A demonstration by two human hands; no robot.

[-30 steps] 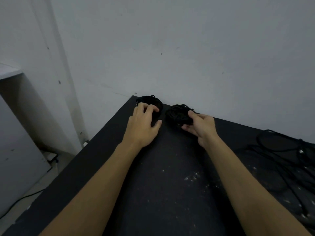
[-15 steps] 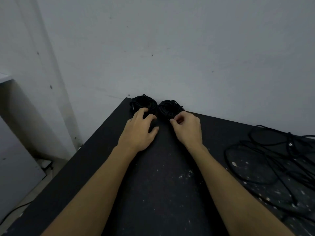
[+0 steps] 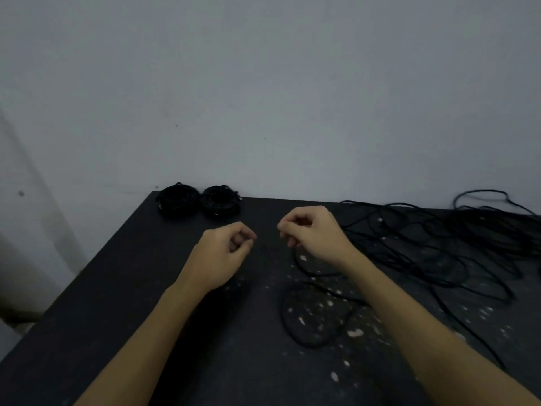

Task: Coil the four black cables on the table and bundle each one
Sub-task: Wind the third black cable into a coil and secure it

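Now both hands hover over the table (image 3: pixel 123 288) with a loose cable at the right one, two coils done.

Left hand (image 3: pixel 224 253) is over the dark top with fingers curled in toward the thumb; whether it pinches anything is too blurred to tell. Right hand (image 3: pixel 311 234) has its fingers curled too, and a black cable (image 3: pixel 310 332) drops from under it and loops on the table just in front of the right forearm; it seems to grip that cable. Two coils, the left coil (image 3: pixel 177 200) and the right coil (image 3: pixel 221 200), sit side by side, touching, at the far left corner against the wall (image 3: pixel 263 83). A loose tangle (image 3: pixel 439 238) of black cable sprawls across the right part of the table.
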